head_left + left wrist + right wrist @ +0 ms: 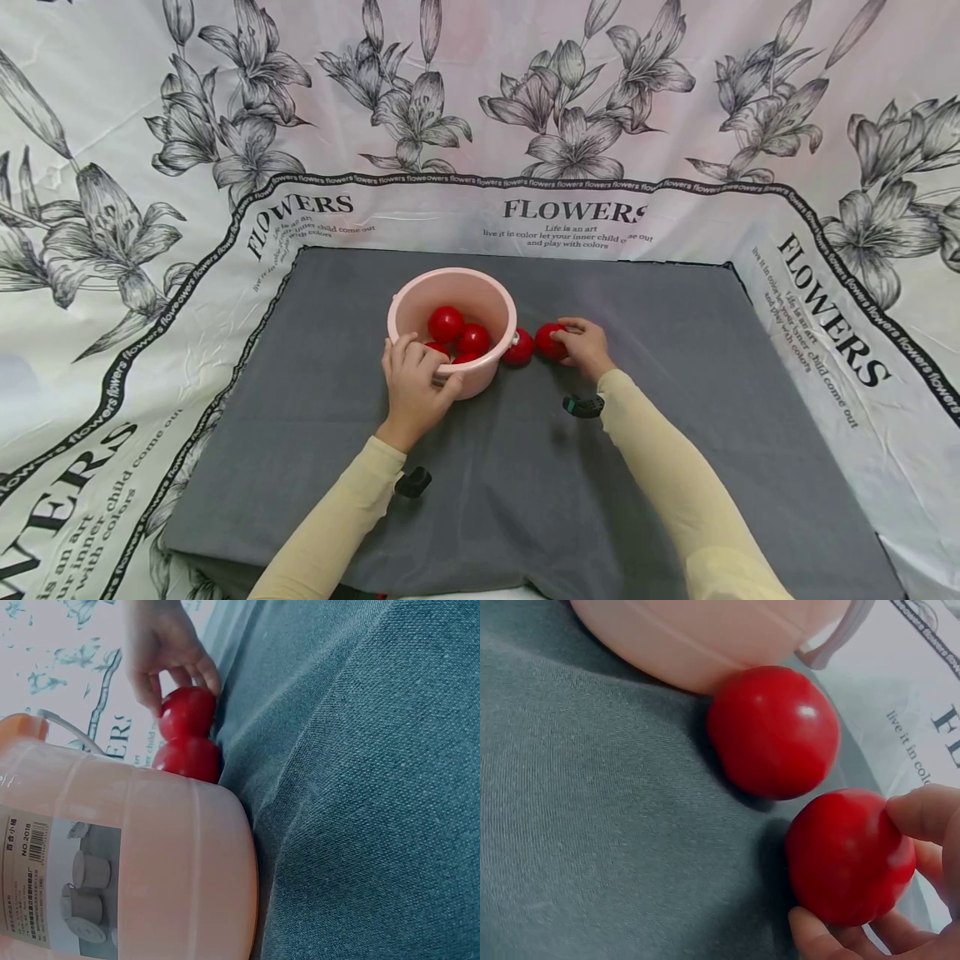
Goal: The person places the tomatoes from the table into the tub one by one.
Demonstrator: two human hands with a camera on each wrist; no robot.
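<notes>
A pink plastic bucket (480, 381) stands on the grey cloth, holding several red tomatoes (446, 324). My left hand (415, 387) grips its near left rim, fingers over the edge. Just right of the bucket lies another tomato (774, 733), close against the bucket's wall in the right wrist view. My right hand (588, 347) holds a second loose tomato (850, 857) between thumb and fingers, right beside the first. The left wrist view shows the bucket's printed label (60, 881) up close, with the right hand and the two loose tomatoes beyond it.
Grey cloth (315, 417) covers the table under everything. A white sheet (465, 100) printed with flowers and lettering hangs behind and along the sides. The bucket's pale handle (840, 637) hangs down on its right side. Each wrist wears a black band (583, 406).
</notes>
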